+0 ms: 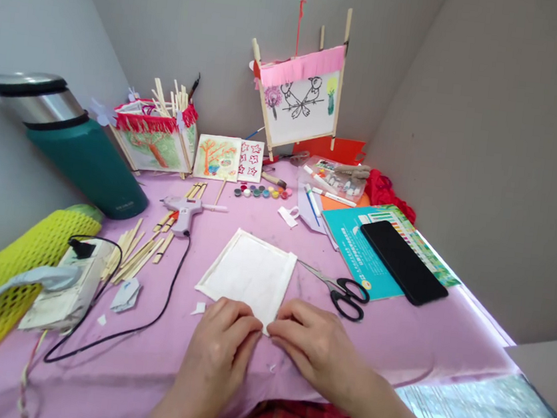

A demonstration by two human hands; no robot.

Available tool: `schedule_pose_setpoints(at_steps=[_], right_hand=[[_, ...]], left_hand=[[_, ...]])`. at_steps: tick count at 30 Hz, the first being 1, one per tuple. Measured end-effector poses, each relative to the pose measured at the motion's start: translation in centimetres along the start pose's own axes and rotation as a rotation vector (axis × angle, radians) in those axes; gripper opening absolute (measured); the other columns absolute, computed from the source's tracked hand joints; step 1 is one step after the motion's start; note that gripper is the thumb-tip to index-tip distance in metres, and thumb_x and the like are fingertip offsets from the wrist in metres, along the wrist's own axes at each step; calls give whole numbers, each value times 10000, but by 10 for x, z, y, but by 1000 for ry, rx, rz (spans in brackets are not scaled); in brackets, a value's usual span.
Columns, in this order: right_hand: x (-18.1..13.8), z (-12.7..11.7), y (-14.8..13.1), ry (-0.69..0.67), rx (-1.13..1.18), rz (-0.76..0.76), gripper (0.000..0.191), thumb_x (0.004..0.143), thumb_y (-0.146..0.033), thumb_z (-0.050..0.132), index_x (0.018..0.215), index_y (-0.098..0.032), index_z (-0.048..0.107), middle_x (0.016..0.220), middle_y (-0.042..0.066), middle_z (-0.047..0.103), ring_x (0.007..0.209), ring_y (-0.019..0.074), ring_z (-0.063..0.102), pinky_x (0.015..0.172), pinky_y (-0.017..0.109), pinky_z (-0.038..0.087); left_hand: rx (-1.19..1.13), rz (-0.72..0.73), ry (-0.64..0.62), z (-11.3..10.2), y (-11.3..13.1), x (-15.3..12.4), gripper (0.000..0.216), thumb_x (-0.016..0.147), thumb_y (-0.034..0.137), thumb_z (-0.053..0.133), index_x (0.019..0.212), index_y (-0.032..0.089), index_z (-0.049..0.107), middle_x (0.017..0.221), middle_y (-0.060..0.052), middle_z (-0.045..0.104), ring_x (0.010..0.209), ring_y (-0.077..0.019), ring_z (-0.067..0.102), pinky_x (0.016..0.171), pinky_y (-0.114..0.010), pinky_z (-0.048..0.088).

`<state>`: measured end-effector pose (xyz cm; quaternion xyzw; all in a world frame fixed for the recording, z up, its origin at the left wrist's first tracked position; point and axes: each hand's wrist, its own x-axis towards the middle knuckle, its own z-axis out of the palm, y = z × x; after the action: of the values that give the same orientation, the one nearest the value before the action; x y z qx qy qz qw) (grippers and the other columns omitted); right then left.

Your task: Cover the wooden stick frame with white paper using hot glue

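A square white cloth panel (249,269) with a raised border lies on the pink tablecloth (373,347) in front of me. My left hand (223,340) pinches the panel's near edge close to its front corner. Just beside it, my right hand (306,343) pinches the same corner from the other side, and the fingertips of both hands nearly meet. The corner itself is partly hidden by the fingers. Black-handled scissors (346,297) lie to the right, their blades pointing at the panel. A small white scrap (198,308) rests by the left hand.
Left are a glue gun (186,215), wooden sticks (139,257), a power strip (71,283) and a teal bottle (88,157). Right, a black phone (403,260) lies on a blue booklet (355,241). Paint pots (263,193) stand behind; a decorated lantern (301,101) hangs above.
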<state>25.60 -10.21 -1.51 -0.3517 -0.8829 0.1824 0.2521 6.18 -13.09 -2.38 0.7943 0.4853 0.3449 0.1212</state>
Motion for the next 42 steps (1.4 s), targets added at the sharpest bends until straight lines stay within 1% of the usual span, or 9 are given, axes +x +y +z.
schedule_pose_setpoints(at_steps=[5, 13, 18, 21, 24, 29, 34, 38, 42], right_hand=[[5, 6, 5, 8, -152, -145, 232, 966, -172, 420, 894, -185, 640, 878, 42, 616, 753, 149, 501, 662, 278, 386], [12, 6, 7, 9, 19, -111, 193, 948, -154, 464, 908, -180, 651, 921, 53, 632, 826, 153, 538, 716, 275, 442], [11, 2, 13, 57, 183, -95, 202, 941, -185, 493, 1019, -193, 679, 964, 73, 632, 880, 155, 594, 758, 271, 495], [9, -3, 18, 183, 228, -37, 247, 946, -158, 468, 1114, -194, 646, 1002, 81, 641, 915, 158, 607, 793, 288, 503], [5, -5, 16, 269, 139, 26, 205, 940, -168, 481, 1030, -197, 664, 952, 75, 653, 873, 172, 606, 763, 311, 493], [2, -2, -4, 182, -30, -55, 180, 941, -210, 501, 936, -192, 680, 853, 62, 637, 767, 165, 550, 682, 303, 427], [2, 8, -11, 119, -92, -101, 194, 946, -178, 476, 913, -195, 667, 838, 50, 636, 764, 169, 515, 683, 317, 377], [3, 13, -8, 137, -35, -67, 188, 939, -178, 491, 889, -192, 671, 835, 47, 641, 765, 171, 525, 692, 323, 389], [6, 7, 1, 240, 129, 10, 204, 945, -168, 464, 1019, -180, 654, 975, 75, 640, 878, 169, 585, 761, 300, 460]], left_hand=[[28, 9, -10, 1, 0, 1, 163, 883, 96, 502, 899, 191, 632, 862, -56, 586, 802, -191, 517, 693, -358, 417], [4, 0, 8, 4, -2, 2, 177, 878, 86, 496, 902, 192, 636, 847, -53, 595, 786, -186, 534, 685, -352, 435], [-82, -42, -32, -9, -2, 3, 200, 890, 119, 503, 985, 215, 651, 908, -47, 611, 858, -177, 568, 728, -317, 480], [-24, -100, 102, -25, -9, 5, 205, 903, 164, 507, 1054, 219, 634, 1030, -54, 607, 970, -174, 576, 827, -305, 486], [226, -178, 250, -39, -24, 11, 208, 903, 223, 508, 1067, 176, 627, 1067, -89, 607, 1002, -222, 570, 881, -372, 468], [487, -272, 85, -44, -48, 24, 246, 898, 227, 460, 1051, 127, 625, 1008, -124, 658, 953, -279, 597, 862, -439, 476], [536, -310, 51, -41, -53, 30, 238, 889, 219, 445, 1020, 148, 631, 945, -106, 674, 917, -267, 626, 815, -394, 484], [537, -333, 17, -42, -47, 35, 242, 892, 213, 427, 1006, 164, 635, 927, -95, 675, 896, -252, 641, 777, -357, 478], [598, -407, -81, -43, -43, 41, 248, 881, 196, 426, 1000, 172, 642, 926, -100, 673, 845, -250, 654, 697, -336, 461]])
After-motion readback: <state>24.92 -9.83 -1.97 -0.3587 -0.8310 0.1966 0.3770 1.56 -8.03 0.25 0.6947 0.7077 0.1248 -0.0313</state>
